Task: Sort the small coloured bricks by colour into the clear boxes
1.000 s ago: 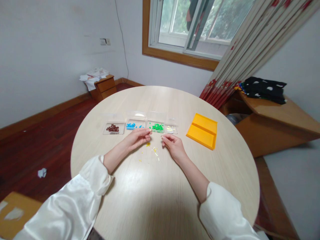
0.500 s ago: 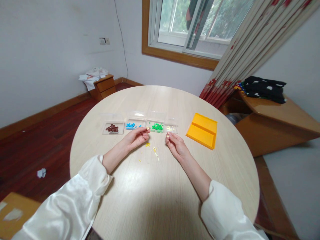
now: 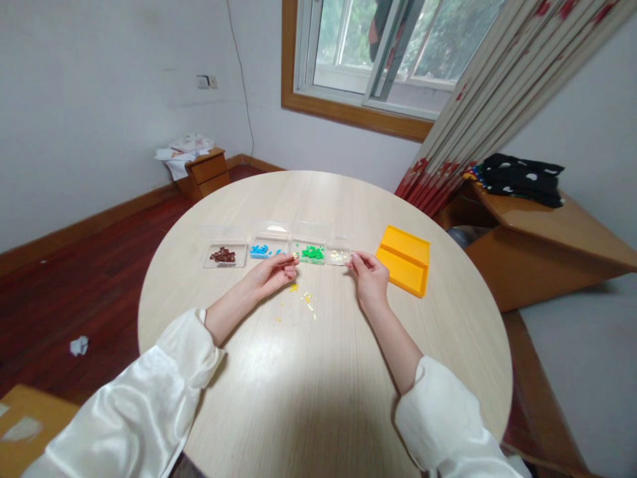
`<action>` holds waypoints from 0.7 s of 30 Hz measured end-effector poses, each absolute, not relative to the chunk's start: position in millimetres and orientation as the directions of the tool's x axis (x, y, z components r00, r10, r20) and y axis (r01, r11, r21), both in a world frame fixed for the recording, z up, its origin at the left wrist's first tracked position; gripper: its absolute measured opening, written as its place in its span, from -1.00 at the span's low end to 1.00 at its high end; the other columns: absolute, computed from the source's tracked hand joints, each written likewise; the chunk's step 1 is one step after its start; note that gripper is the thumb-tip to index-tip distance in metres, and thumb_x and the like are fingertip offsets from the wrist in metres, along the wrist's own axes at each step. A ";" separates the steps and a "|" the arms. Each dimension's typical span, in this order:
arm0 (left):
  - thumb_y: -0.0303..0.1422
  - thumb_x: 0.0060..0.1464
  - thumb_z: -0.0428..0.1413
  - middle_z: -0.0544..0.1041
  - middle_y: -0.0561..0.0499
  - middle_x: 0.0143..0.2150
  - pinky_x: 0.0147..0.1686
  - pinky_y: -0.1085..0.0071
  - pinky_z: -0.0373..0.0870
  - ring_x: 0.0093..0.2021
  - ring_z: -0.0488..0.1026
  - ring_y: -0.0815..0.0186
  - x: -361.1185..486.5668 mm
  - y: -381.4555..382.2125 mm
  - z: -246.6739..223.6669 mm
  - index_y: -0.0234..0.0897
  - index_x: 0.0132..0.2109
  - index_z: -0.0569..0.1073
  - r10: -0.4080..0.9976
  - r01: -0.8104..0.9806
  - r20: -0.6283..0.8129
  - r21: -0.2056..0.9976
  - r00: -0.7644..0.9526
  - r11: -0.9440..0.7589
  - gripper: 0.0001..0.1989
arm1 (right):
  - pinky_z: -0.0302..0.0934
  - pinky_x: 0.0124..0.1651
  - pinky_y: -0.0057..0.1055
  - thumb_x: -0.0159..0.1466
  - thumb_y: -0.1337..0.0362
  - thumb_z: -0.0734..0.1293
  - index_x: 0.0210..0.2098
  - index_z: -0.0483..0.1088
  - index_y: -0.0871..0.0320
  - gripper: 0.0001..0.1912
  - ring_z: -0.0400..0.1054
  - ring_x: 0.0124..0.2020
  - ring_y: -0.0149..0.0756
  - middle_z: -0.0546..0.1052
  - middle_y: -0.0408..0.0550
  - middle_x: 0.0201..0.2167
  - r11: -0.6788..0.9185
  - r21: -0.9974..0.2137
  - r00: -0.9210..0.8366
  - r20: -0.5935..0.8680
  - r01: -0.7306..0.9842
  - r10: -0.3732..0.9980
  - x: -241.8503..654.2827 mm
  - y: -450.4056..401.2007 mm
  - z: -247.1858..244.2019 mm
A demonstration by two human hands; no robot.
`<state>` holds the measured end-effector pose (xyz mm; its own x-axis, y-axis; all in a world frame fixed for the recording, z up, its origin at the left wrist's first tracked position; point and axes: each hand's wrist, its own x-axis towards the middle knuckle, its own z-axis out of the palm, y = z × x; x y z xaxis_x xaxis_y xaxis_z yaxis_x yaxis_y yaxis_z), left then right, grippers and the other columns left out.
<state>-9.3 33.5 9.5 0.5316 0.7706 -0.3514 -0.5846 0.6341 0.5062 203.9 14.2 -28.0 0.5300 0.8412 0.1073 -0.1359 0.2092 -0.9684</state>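
Observation:
My left hand (image 3: 275, 273) is closed in a pinch on a small pale piece (image 3: 295, 255), in front of the boxes of blue pieces (image 3: 259, 251) and green pieces (image 3: 313, 252). My right hand (image 3: 369, 275) is pinched at the right edge of the clear box with pale pieces (image 3: 340, 256); what its fingertips hold is too small to make out. Brown pieces (image 3: 223, 255) lie in the leftmost clear box. Small yellow pieces (image 3: 293, 288) and pale ones are scattered on the table in front of the boxes.
A yellow two-compartment tray (image 3: 404, 260) lies on the round table (image 3: 318, 392), just beyond and right of my right hand. The clear lids stand open behind the boxes. A wooden cabinet (image 3: 542, 245) stands past the table's right edge.
My right hand has moved right and slightly away from me, from in front of the pale pieces' box to its right edge. The left hand holds its place.

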 end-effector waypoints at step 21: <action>-0.53 -0.03 0.13 0.37 0.05 -0.50 -0.53 0.54 0.17 -0.55 0.19 0.49 -13.7 24.2 13.2 -0.33 -0.43 0.37 0.842 -0.399 -0.200 0.810 0.501 0.429 -0.91 | 0.31 -0.14 -0.25 0.21 0.40 0.19 -0.28 0.46 0.14 -0.78 0.39 -0.23 -0.27 0.52 0.02 -0.31 0.503 -0.683 -0.050 0.567 0.529 0.822 170.2 -11.0 -23.2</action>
